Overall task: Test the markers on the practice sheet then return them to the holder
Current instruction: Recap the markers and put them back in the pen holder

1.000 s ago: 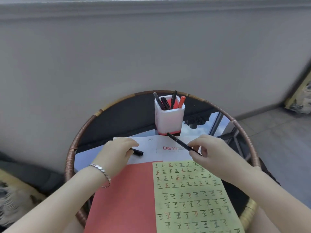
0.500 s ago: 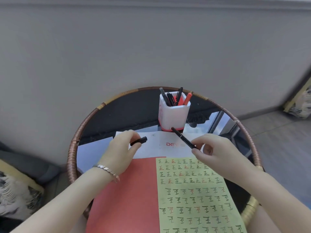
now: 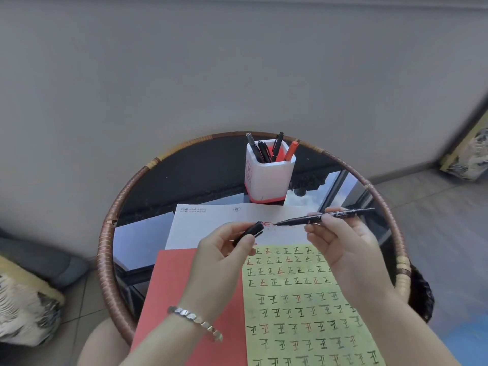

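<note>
Over the glass worktop (image 3: 198, 175) our left hand (image 3: 224, 257) pinches the cap (image 3: 253, 230), our right hand (image 3: 346, 249) the marker (image 3: 293, 221) — tip aimed left at the cap's mouth, just apart.

A round table with a woven rim (image 3: 111, 217) and a dark, mirror-like top (image 3: 200, 180) stands against a grey wall (image 3: 211, 75). A red sheet (image 3: 171, 291) lies on its near left part, with a white printed paper (image 3: 200, 228) just beyond, partly under it. On the grey tiled floor (image 3: 435, 233), a patterned cushion (image 3: 23, 313) sits near left and a patterned item (image 3: 467, 157) far right.
</note>
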The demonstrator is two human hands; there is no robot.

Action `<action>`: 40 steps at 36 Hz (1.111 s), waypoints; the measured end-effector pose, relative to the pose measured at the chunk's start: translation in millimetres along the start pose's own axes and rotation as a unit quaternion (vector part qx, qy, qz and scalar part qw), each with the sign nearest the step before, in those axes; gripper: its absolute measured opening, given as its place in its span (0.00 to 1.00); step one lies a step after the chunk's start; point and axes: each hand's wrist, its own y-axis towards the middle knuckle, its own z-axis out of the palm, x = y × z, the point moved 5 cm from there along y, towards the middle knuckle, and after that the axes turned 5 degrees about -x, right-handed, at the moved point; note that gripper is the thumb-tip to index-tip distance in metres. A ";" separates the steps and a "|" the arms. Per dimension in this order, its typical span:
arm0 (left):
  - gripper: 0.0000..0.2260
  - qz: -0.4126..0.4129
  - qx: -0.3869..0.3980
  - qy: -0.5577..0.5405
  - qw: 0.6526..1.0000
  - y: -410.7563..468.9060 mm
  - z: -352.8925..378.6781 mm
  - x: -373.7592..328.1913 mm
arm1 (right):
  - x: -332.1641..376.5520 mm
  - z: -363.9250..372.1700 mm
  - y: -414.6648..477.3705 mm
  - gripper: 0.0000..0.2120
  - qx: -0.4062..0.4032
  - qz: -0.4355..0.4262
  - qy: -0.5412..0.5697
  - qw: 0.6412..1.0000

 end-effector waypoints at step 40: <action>0.10 0.034 0.081 -0.015 0.996 -2.4 19.3 -24.1 | 13.9 14.8 -14.0 0.17 -0.003 -0.111 -0.121 0.986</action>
